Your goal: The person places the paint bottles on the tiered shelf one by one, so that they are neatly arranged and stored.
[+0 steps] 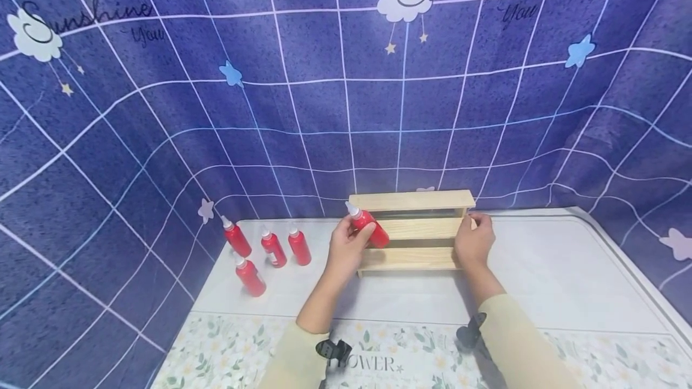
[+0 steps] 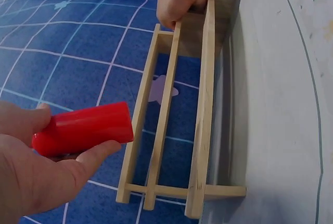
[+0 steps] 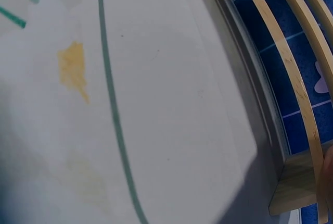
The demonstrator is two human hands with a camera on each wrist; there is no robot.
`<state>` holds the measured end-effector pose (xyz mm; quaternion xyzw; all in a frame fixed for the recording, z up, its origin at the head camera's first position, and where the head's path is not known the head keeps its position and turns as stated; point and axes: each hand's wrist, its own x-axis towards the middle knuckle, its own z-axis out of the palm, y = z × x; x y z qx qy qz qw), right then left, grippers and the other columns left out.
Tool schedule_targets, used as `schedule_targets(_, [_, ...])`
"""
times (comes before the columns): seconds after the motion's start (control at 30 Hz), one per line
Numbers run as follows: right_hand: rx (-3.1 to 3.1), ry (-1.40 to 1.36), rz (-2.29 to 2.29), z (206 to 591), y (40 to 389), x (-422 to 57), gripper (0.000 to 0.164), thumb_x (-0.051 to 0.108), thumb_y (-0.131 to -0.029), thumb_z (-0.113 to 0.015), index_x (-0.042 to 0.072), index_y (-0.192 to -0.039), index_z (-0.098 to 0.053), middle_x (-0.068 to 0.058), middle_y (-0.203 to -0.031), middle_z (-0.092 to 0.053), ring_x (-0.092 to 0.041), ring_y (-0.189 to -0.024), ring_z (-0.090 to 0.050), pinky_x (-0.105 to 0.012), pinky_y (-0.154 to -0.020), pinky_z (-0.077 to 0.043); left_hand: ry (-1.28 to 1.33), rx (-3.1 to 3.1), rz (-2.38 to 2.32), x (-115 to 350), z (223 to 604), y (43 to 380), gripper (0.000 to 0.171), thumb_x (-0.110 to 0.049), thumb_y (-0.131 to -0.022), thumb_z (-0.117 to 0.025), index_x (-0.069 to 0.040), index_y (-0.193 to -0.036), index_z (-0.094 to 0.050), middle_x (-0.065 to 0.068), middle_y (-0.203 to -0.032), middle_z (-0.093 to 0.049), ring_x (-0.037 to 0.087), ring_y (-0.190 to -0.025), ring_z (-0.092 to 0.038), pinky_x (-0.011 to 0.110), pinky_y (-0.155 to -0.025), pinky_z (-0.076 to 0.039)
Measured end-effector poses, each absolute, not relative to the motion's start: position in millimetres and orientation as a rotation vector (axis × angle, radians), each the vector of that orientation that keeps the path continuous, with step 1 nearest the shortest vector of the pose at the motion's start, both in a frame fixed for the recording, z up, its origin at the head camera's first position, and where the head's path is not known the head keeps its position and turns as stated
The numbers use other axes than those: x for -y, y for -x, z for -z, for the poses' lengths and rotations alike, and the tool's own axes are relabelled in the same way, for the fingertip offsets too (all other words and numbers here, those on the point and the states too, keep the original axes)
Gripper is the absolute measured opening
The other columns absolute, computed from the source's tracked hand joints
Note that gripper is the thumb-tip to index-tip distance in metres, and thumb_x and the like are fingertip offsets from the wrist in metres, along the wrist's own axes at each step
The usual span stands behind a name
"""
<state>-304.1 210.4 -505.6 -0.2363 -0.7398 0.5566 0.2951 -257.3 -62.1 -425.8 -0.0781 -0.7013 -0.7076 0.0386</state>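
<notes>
A red bottle (image 1: 373,228) with a pale pointed nozzle is held tilted in my left hand (image 1: 346,245), in front of the upper left of a tiered wooden rack (image 1: 424,228). Seen from the left wrist, the thumb and fingers of the left hand (image 2: 47,172) curl about the red bottle (image 2: 88,129), whose base points at the rack (image 2: 203,104). My right hand (image 1: 474,239) grips the rack's right end. Only a sliver of the right hand (image 3: 328,174) shows in the right wrist view, against the rack (image 3: 291,73). Its fingertips are partly hidden.
Several more red bottles stand to the left on the white table (image 1: 551,269), among them one red bottle (image 1: 250,278) nearer me. A flower-patterned cloth (image 1: 232,347) covers the front. Behind the rack hangs a blue gridded curtain (image 1: 303,107).
</notes>
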Motion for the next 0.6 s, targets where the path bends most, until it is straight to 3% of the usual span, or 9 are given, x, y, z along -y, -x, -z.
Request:
schedule_targets(0.27, [1.972,0.6,-1.471,505.8,303.0,-210.4,0.025,0.012,-0.103,-0.049,-0.004,-0.12,-0.058,-0.032,-0.145,-0.06,-0.045,-0.147,-0.05,-0.053,-0.128,-0.037,0.255,2.149,2.099,56.3,422.7,260.8,0.049,-0.009,-0.098,-0.073,0.005,-0.142,-0.056,0.028,-0.136,-0.068,0.042,-0.13,-0.068,0.042,-0.106,-0.059])
schedule_targets(0.6, [1.99,0.594,-1.453,508.1,302.5,-210.0,0.028,0.015,-0.105,-0.049,-0.003,-0.123,-0.058,-0.03,-0.148,-0.06,-0.045,-0.149,-0.048,-0.053,-0.128,-0.037,0.275,2.188,1.992,58.0,423.2,271.1,0.047,-0.011,-0.097,-0.075,0.001,-0.14,-0.061,0.023,-0.13,-0.072,0.035,-0.125,-0.071,0.04,-0.108,-0.059])
